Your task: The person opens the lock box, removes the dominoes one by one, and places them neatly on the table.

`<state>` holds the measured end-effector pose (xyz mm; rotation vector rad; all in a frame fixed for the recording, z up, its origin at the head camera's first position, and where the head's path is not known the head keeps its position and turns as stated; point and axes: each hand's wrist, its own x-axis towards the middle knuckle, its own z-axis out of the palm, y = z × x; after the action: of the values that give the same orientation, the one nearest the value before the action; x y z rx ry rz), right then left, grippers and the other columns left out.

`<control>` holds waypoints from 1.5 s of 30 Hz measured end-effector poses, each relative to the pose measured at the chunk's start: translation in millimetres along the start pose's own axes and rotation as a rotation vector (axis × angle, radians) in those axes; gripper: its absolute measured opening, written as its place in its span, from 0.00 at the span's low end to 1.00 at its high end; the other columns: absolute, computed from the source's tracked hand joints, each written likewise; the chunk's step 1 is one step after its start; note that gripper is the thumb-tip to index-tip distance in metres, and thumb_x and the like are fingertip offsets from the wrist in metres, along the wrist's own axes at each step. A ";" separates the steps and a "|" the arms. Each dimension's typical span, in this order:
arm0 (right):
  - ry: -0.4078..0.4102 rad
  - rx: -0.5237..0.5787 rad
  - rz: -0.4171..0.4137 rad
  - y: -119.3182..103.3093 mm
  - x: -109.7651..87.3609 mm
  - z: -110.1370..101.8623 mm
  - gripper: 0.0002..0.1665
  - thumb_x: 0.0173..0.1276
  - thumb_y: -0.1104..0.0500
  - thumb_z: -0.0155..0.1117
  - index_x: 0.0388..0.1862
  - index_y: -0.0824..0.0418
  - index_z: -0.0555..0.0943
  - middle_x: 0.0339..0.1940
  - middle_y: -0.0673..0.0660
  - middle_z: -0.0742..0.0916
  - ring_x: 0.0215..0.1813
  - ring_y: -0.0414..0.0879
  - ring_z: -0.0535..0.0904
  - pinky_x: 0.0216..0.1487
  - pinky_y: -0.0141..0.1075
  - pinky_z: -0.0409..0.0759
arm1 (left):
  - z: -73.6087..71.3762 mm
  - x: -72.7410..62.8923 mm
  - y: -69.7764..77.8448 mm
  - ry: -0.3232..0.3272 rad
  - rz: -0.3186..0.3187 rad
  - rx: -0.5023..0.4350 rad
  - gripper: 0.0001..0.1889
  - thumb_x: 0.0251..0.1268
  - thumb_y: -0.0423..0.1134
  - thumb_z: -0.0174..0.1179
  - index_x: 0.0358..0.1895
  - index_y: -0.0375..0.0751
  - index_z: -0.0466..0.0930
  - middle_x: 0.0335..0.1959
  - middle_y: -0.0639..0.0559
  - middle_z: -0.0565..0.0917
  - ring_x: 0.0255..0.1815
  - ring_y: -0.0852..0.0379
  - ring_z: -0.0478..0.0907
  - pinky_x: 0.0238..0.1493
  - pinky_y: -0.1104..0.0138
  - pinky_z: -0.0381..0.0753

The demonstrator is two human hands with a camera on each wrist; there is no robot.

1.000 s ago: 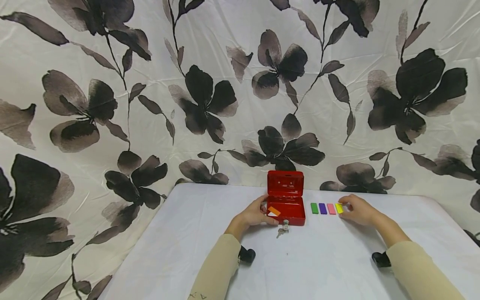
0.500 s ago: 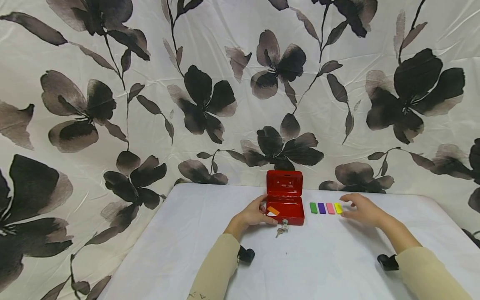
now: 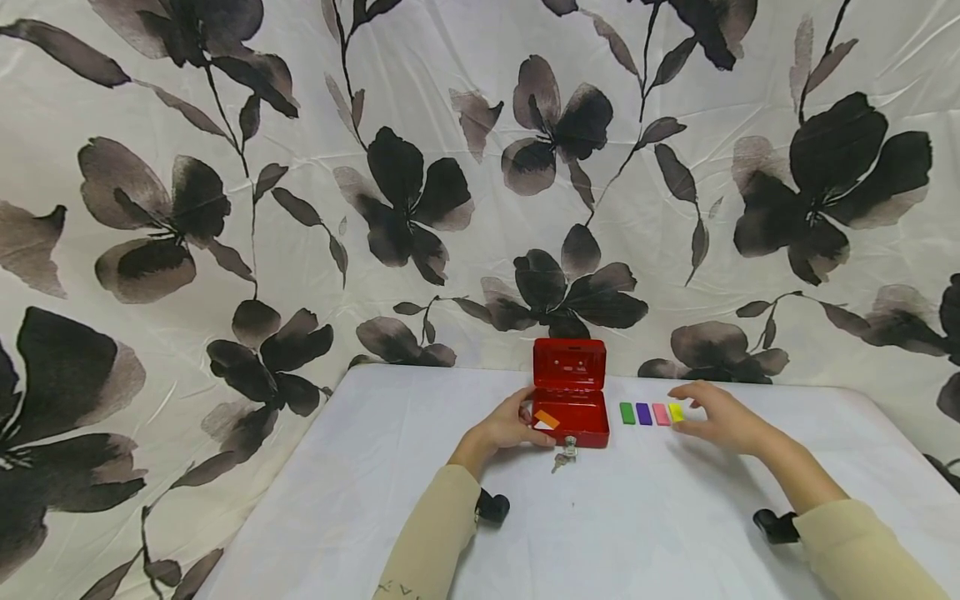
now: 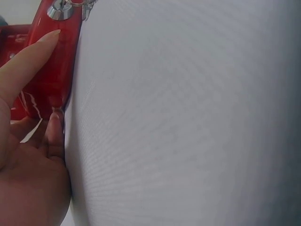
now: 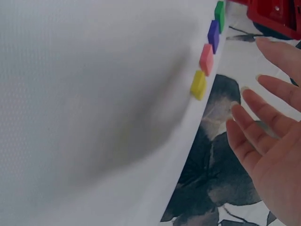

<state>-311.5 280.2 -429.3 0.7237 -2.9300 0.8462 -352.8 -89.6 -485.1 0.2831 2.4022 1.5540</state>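
Note:
A red cash box (image 3: pixel 585 407) stands on the table with its lid raised. An orange block (image 3: pixel 547 418) and a white piece (image 3: pixel 542 426) lie inside at its left. My left hand (image 3: pixel 502 427) grips the box's front left corner; in the left wrist view its thumb (image 4: pixel 35 59) lies along the front below the lock (image 4: pixel 60 10). To the right of the box, green (image 3: pixel 627 413), purple (image 3: pixel 643 414), pink (image 3: pixel 660 414) and yellow (image 3: pixel 676 412) blocks form a row. Over the yellow end hovers my right hand (image 3: pixel 723 419), fingers spread and holding nothing.
Keys (image 3: pixel 560 462) hang from the lock at the box's front. The white table (image 3: pixel 615 533) ends at a back edge just behind the box and blocks. A flower-printed cloth (image 3: pixel 420 75) hangs behind it.
My right hand's fingers come away from the yellow block and spread, then the hand shifts slightly back to the left over it. My left hand stays on the cash box.

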 end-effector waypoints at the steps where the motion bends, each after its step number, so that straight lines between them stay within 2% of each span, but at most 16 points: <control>1: -0.002 0.001 -0.004 -1.9 0.4 0.4 0.32 0.66 0.57 0.73 0.64 0.71 0.76 0.59 0.71 0.81 0.56 0.66 0.78 0.57 0.62 0.77 | 0.0 0.1 -0.2 0.000 0.000 -0.001 0.52 0.48 0.37 0.82 0.79 0.46 0.61 0.40 0.47 0.73 0.46 0.51 0.69 0.44 0.61 0.72; 15: -0.021 0.078 -0.076 -37.3 13.3 13.9 0.27 0.67 0.56 0.73 0.62 0.66 0.79 0.55 0.64 0.84 0.54 0.60 0.79 0.55 0.59 0.80 | 0.7 -1.5 0.7 0.006 -0.003 -0.002 0.52 0.48 0.37 0.82 0.79 0.47 0.62 0.40 0.47 0.73 0.46 0.51 0.69 0.44 0.62 0.72; 20: -0.036 0.084 -0.109 -47.6 23.4 22.2 0.25 0.67 0.58 0.73 0.60 0.66 0.80 0.49 0.61 0.84 0.48 0.56 0.80 0.50 0.49 0.84 | 1.2 -3.0 0.8 0.008 -0.009 0.000 0.52 0.48 0.37 0.82 0.79 0.47 0.62 0.41 0.47 0.73 0.46 0.51 0.70 0.44 0.61 0.73; 24: -0.037 0.085 -0.131 -56.5 31.9 29.5 0.25 0.67 0.58 0.73 0.60 0.66 0.80 0.48 0.59 0.84 0.46 0.55 0.80 0.46 0.42 0.84 | 1.8 -4.0 0.6 0.013 -0.015 0.009 0.53 0.48 0.38 0.82 0.79 0.49 0.61 0.42 0.47 0.74 0.47 0.51 0.70 0.46 0.61 0.74; 31: -0.060 0.130 -0.161 -71.8 50.7 44.7 0.25 0.69 0.58 0.71 0.60 0.69 0.79 0.52 0.63 0.85 0.51 0.59 0.79 0.50 0.50 0.84 | 1.8 -3.4 -0.3 0.018 -0.013 0.034 0.53 0.48 0.39 0.82 0.79 0.50 0.61 0.43 0.48 0.74 0.47 0.51 0.70 0.46 0.62 0.75; 35: -0.062 0.136 -0.173 -74.2 61.7 55.2 0.25 0.69 0.58 0.71 0.61 0.69 0.79 0.50 0.62 0.85 0.49 0.56 0.79 0.51 0.48 0.83 | 0.7 -3.0 -0.8 0.016 -0.016 0.033 0.53 0.47 0.40 0.82 0.79 0.50 0.61 0.43 0.48 0.75 0.47 0.51 0.71 0.47 0.62 0.75; 41: -0.065 0.160 -0.131 -72.8 76.9 70.2 0.28 0.69 0.60 0.71 0.65 0.67 0.76 0.53 0.62 0.84 0.51 0.54 0.80 0.54 0.47 0.84 | -0.1 -3.2 1.8 0.003 -0.004 0.016 0.51 0.49 0.37 0.81 0.78 0.46 0.62 0.41 0.46 0.74 0.45 0.51 0.70 0.44 0.62 0.73; 45: -0.064 0.175 -0.132 -71.0 85.0 77.4 0.28 0.69 0.62 0.71 0.66 0.67 0.75 0.54 0.63 0.84 0.52 0.54 0.80 0.55 0.48 0.83 | -0.1 -2.8 1.5 -0.001 -0.007 0.007 0.51 0.49 0.37 0.81 0.78 0.47 0.62 0.41 0.46 0.74 0.45 0.51 0.70 0.44 0.61 0.73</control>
<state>-347.5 151.4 -448.5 0.9599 -2.8481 1.0944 -350.1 -90.0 -483.3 0.2763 2.4059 1.5422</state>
